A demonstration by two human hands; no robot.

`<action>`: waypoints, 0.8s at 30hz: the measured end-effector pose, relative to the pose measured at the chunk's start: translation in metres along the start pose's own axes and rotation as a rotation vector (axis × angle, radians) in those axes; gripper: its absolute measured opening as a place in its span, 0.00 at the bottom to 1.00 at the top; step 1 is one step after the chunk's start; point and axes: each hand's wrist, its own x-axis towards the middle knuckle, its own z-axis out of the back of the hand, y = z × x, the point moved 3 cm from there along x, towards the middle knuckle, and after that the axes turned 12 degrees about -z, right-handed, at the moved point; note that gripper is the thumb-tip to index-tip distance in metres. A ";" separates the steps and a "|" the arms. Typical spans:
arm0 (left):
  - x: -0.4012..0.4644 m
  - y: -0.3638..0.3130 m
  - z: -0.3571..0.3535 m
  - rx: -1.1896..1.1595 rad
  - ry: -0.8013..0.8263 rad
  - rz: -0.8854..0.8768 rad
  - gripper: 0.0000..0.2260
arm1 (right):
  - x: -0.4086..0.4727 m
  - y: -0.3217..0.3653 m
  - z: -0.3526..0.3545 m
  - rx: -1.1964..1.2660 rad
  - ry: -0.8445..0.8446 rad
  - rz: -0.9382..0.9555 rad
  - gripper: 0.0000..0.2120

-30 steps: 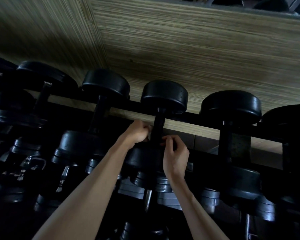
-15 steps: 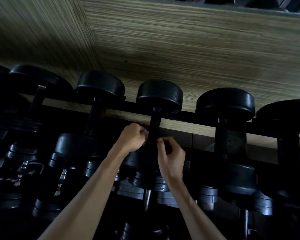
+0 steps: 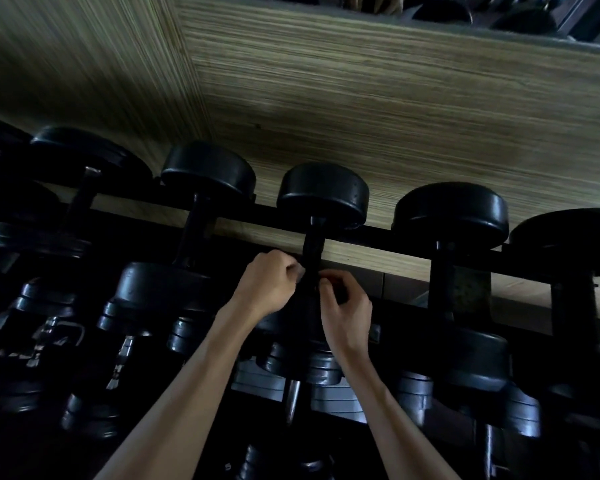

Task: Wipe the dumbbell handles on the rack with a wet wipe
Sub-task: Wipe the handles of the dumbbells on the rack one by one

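A row of black dumbbells lies across a black rack [image 3: 388, 235] against a wood-grain wall. The middle dumbbell [image 3: 323, 194] has a dark handle [image 3: 313, 251] that runs toward me. My left hand [image 3: 269, 284] is curled at the left side of that handle and pinches a pale wet wipe [image 3: 300, 273]. My right hand [image 3: 343, 306] is at the handle's right side, fingers curled, pinching something small against the handle; the dark hides what it is. The near half of the handle is hidden between my hands.
Neighbouring dumbbells sit close on both sides, one at the left [image 3: 208, 171] and one at the right [image 3: 451, 211]. Lower tiers hold more dark weights and chrome handles [image 3: 293, 396]. A wooden ledge [image 3: 378, 258] runs behind the handles.
Both hands stayed on the middle dumbbell's handle and shifted slightly. The camera view drifted a little, so the rack sits slightly lower and to the left in frame.
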 end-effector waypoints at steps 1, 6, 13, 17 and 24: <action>-0.003 -0.002 0.002 -0.030 -0.029 -0.025 0.10 | 0.004 0.001 0.002 -0.022 0.064 0.000 0.12; -0.014 -0.004 0.004 -0.189 -0.161 -0.113 0.09 | 0.022 0.007 0.012 -0.142 0.393 0.134 0.19; -0.035 0.005 -0.022 -0.338 -0.639 -0.094 0.04 | 0.043 0.030 0.015 0.005 0.305 0.118 0.07; -0.044 0.009 -0.039 -0.335 -0.718 -0.046 0.07 | 0.065 0.042 0.014 -0.202 0.071 0.305 0.07; -0.043 0.015 -0.044 -0.362 -0.724 0.014 0.08 | 0.083 0.047 -0.016 -0.613 0.005 0.872 0.10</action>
